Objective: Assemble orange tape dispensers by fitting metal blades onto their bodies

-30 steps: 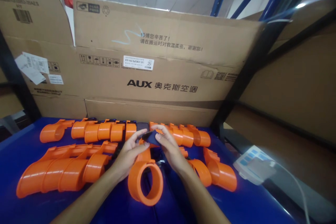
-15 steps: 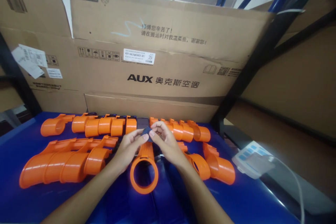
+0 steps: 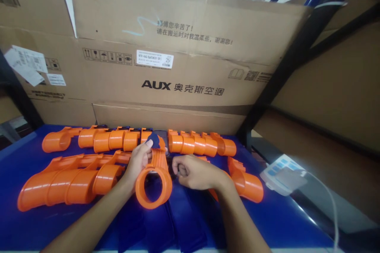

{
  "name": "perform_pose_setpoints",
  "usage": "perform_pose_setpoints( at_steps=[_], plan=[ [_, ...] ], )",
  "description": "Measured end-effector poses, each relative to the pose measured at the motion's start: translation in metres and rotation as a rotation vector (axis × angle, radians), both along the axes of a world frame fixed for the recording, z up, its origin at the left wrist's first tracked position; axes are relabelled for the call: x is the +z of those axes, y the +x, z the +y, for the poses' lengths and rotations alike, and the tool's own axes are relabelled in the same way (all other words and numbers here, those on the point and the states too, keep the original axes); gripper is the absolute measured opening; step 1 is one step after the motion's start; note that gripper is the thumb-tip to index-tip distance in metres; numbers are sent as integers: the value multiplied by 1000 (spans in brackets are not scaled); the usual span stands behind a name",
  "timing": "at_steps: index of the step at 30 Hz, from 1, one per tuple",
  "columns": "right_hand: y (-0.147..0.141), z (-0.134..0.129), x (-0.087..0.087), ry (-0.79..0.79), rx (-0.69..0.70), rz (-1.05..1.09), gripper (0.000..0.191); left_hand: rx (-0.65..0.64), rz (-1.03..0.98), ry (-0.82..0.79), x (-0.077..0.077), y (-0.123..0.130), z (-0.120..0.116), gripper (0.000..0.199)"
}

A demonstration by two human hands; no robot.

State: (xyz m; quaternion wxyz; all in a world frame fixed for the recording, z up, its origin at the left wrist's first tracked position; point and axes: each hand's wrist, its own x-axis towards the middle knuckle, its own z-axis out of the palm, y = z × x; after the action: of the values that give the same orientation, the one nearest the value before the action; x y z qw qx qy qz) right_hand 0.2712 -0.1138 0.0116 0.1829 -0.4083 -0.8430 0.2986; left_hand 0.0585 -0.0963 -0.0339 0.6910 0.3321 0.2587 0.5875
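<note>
- While the orange holder [image 3: 158, 160] is clamped in the left hand [image 3: 141, 162] above the surface [image 3: 59, 229], the blue flap [image 3: 154, 140] could be freed by a loosened grip.
- Right hand [image 3: 196, 172] curled, contents untellable; blue strips [image 3: 187, 217] could be snagged by stray fingers.

Black "AUX 奥克斯空调" stands on the cardboard [image 3: 118, 87] — its white label [image 3: 154, 59] bears "25".
</note>
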Motion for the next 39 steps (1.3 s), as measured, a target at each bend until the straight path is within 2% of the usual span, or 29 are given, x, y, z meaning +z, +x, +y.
perform_pose_setpoints(
  at_steps=[5,10,15,20,22,25,27,30,34,39],
  plan=[
    [2,9,-4,46,-37,96,22,-30,-27,-23,1,-3,1,44],
    [6,20,-7,202,-228,219,18,-79,-7,-22,3,-2,-3,52],
    [2,25,-7,332,-409,351,17,-200,28,-12,3,1,-6,51],
    [-4,26,-8,370,-522,497,22,-171,116,112,0,5,-11,47],
    [-8,25,-7,294,-504,627,24,-145,133,118,1,5,-13,47],
    [-16,22,-4,95,-414,842,26,-95,67,94,5,3,-14,47],
    [-21,19,-4,-5,-349,894,27,-77,10,64,7,2,-13,50],
    [-28,16,-6,-87,-253,800,29,-74,-7,27,6,0,-8,56],
    [-32,14,-10,-133,-191,711,38,-89,-25,28,1,0,-2,51],
    [-37,14,-12,-64,-183,683,37,-89,-59,52,0,0,-2,48]
  ],
)
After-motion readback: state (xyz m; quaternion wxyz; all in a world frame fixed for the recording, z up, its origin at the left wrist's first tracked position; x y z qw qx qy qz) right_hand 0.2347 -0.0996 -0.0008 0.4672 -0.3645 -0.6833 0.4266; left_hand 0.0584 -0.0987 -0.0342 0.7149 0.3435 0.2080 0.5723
